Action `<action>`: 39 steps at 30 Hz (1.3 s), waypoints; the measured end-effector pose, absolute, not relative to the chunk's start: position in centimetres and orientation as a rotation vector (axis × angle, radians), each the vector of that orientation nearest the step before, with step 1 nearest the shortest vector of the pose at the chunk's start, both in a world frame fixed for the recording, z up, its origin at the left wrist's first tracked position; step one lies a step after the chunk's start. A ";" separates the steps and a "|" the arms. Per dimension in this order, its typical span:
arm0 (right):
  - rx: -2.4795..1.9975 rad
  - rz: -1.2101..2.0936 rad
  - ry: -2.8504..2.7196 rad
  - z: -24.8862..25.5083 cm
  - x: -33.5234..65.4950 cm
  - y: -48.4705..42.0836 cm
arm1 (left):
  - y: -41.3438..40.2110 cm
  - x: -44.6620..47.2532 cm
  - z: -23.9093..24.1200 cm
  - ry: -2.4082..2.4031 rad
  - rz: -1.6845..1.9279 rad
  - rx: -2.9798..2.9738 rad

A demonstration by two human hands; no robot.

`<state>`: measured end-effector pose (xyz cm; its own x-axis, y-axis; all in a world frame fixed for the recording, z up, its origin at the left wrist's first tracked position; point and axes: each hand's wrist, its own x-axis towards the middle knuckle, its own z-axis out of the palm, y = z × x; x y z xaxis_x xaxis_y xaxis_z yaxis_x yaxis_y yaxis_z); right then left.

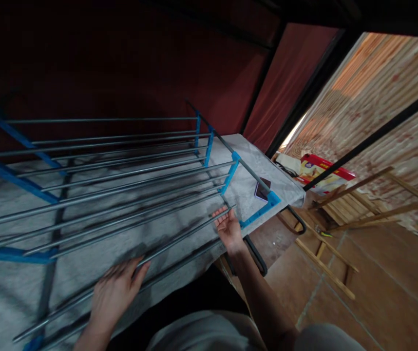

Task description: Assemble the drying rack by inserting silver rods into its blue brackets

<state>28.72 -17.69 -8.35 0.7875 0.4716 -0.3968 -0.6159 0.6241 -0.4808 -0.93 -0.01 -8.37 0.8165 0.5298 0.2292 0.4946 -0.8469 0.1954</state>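
Note:
A long thin grey metal rod (183, 238) lies slantwise across the near side of a rack frame with grey rods and blue plastic brackets. My left hand (116, 290) grips this rod from above near its middle, with the fingertips partly hidden. Palm up, my right hand (228, 230) holds the rod close to its far right end, fingers beneath it. Just right of that hand is a blue corner bracket (260, 214). Several parallel rods (139, 191) run between the left and right blue brackets behind my hands.
The rack lies on a table with a pale grey cloth (245, 146). A phone (263, 189) rests near its right end. Wooden frame pieces (326, 263) and a red and yellow box (324, 173) are on the right. A dark red wall stands behind, and a black pole (373, 139) slants across.

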 end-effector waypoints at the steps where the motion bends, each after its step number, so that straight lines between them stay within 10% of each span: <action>1: -0.659 0.657 0.229 -8.5 28.3 -17.5 | -0.1 -0.8 -8.5 0.782 0.445 2.881; 39: -1.008 0.871 0.099 -11.2 24.4 -15.6 | 1.2 -7.4 -9.8 1.526 0.644 2.564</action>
<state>24.40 -15.60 -11.22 0.6696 0.5912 -0.4496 -0.6771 0.2370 -0.6967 -7.39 1.19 -9.83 0.4125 0.8569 0.3092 0.8193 -0.4973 0.2854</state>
